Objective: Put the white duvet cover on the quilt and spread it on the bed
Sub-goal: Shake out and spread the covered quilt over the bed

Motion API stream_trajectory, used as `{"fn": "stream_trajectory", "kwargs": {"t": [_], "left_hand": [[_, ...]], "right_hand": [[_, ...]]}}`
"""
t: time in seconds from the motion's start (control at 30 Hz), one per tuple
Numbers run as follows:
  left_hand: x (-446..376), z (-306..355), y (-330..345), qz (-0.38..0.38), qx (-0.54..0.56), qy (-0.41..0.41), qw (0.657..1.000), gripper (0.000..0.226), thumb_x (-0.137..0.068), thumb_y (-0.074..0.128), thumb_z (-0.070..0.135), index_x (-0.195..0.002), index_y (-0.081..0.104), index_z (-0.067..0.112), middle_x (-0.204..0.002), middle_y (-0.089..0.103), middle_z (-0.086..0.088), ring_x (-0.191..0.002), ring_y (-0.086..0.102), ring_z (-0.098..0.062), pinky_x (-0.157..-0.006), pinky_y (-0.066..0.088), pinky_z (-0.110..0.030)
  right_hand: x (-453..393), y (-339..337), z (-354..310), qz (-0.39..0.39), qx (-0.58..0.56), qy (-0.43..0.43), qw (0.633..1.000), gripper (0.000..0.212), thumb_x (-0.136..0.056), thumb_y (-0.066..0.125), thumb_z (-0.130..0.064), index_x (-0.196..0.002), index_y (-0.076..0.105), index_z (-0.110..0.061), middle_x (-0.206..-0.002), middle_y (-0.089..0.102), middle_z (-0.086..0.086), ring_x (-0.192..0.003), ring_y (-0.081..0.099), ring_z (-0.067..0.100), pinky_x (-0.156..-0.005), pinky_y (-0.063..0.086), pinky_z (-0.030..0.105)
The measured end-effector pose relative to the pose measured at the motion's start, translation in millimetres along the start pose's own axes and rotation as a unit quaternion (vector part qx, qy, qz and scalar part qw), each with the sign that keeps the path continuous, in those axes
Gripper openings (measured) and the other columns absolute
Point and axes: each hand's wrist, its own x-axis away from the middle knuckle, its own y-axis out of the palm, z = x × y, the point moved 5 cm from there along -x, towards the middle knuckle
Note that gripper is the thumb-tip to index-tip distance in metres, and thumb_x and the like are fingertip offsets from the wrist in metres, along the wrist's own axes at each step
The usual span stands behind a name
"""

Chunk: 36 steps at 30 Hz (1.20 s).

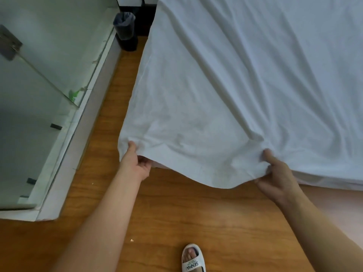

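The white duvet cover (235, 85) stretches from the near edge up over the bed at the right, creased in long folds that run toward my hands. My left hand (136, 163) grips its near left corner, thumb on top and fingers curled underneath. My right hand (275, 173) pinches the near hem further right, where the cloth bunches. Between my hands the hem sags in a curve above the floor. The quilt itself is hidden under the cover.
A wooden floor (176, 222) lies below me, with my foot in a white slipper (193, 259). A glass partition (39, 95) on a raised sill lines the left side. A dark bin (125, 30) stands at the far end of the narrow aisle.
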Motion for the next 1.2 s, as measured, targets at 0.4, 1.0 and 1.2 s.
{"fn": "stream_trajectory", "kwargs": {"t": [0.4, 1.0, 1.2], "left_hand": [[-33, 34, -89, 0.175, -0.197, 0.263, 0.928, 0.042, -0.099, 0.044, 0.019, -0.139, 0.048, 0.008, -0.118, 0.058, -0.01, -0.094, 0.062, -0.03, -0.085, 0.06, -0.051], [-64, 15, -129, 0.166, -0.448, 0.2, 0.855, 0.039, -0.091, 0.056, 0.018, -0.123, 0.056, -0.005, -0.117, 0.066, -0.022, -0.101, 0.066, -0.044, -0.079, 0.058, -0.046], [-30, -50, -63, -0.117, -0.642, 0.258, 0.712, 0.022, -0.103, 0.049, 0.022, -0.088, 0.063, 0.014, -0.084, 0.07, -0.006, -0.077, 0.066, -0.026, -0.074, 0.055, -0.042]], "right_hand": [[0, -53, 68, 0.244, 0.382, -0.054, 0.89, 0.076, -0.1, 0.034, -0.062, -0.109, 0.06, 0.009, -0.093, 0.065, 0.023, -0.076, 0.061, 0.036, -0.06, 0.045, 0.037], [76, -165, 163, 0.244, 0.284, 0.169, 0.912, 0.025, -0.103, 0.052, -0.021, -0.086, 0.061, -0.006, -0.065, 0.056, 0.014, -0.054, 0.051, 0.024, -0.056, 0.043, 0.026], [74, -151, 161, 0.24, 0.116, 0.161, 0.95, 0.031, -0.108, 0.044, -0.037, -0.101, 0.056, -0.009, -0.069, 0.058, 0.012, -0.055, 0.052, 0.024, -0.055, 0.039, 0.027]]}}
